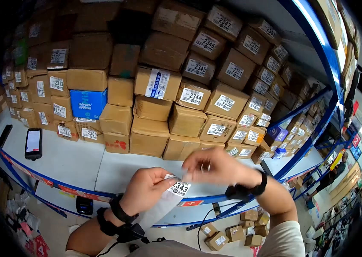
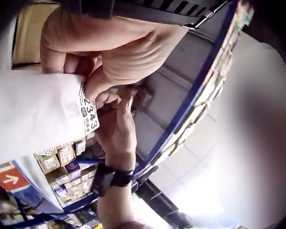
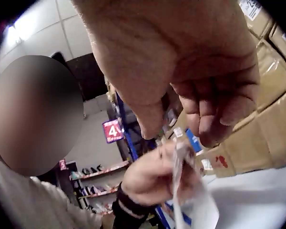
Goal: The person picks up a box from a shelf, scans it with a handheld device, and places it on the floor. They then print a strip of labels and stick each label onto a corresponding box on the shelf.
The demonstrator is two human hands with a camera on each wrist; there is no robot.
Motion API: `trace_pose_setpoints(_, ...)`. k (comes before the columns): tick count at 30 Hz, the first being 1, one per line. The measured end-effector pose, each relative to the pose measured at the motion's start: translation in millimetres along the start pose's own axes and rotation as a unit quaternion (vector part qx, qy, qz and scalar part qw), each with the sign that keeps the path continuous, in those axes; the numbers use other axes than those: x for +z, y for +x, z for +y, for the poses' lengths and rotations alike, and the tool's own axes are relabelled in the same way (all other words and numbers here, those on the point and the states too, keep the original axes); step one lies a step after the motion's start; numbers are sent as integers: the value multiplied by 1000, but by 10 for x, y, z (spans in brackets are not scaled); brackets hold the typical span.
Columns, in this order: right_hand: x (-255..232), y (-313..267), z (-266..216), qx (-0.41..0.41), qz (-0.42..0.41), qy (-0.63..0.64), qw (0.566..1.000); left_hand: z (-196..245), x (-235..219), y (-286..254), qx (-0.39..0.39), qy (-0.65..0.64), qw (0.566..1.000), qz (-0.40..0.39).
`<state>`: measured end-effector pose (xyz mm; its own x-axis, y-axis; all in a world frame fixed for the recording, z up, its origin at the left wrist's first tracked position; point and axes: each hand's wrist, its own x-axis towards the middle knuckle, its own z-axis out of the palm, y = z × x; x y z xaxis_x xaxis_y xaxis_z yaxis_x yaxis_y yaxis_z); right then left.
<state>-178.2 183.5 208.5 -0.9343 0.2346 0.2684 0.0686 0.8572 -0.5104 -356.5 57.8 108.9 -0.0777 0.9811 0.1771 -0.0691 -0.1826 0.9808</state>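
A white label printed 2343 (image 1: 180,187) sits at the end of a pale strip (image 2: 33,114) that hangs below the left hand. The left hand (image 1: 146,188) pinches the strip between thumb and fingers, beside the number. Just right of the label is the right hand (image 1: 215,167), blurred in the head view. In the right wrist view the right hand (image 3: 181,71) has its thumb apart from its bent fingers, with nothing seen between them; the left hand (image 3: 155,174) holds the strip (image 3: 195,200) below it.
Stacked cartons with number labels (image 1: 191,96) fill the shelf behind the hands, among them a blue box (image 1: 87,103). A phone (image 1: 33,143) lies on the white shelf surface (image 1: 74,160) at left. Small cartons (image 1: 234,233) lie on the floor, beyond the blue shelf edge.
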Motion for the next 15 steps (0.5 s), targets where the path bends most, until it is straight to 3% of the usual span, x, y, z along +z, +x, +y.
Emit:
trace_pose_setpoints(2,174,-166,-194,48,-3,18,999,6,126,-34,99,91,988,78)
trace_pose_setpoints(3,232,-219,-208,66,16,-5,998,56,161,-71,98,92,988,73)
trace_pose_setpoints(5,284,-252,-163,87,52,44,994,140,188,-139,134,265,947,126)
trace_pose_setpoints(8,238,-177,-67,96,85,33,991,28,56,-145,130,303,936,123)
trace_pose_setpoints(9,202,-107,65,76,114,-30,990,-23,21,-161,131,303,936,122)
trace_pose_setpoints(10,160,10,166,97,166,-108,975,-94,-6,-194,39,146,982,113)
trace_pose_setpoints(11,124,152,268,119,217,-185,951,-172,-25,-224,-55,-15,993,99)
trace_pose_setpoints(12,87,289,428,114,246,-242,932,-264,-38,-239,-2,25,995,97)
trace_pose_setpoints(15,34,519,645,136,284,-393,864,-251,11,-368,55,134,986,77)
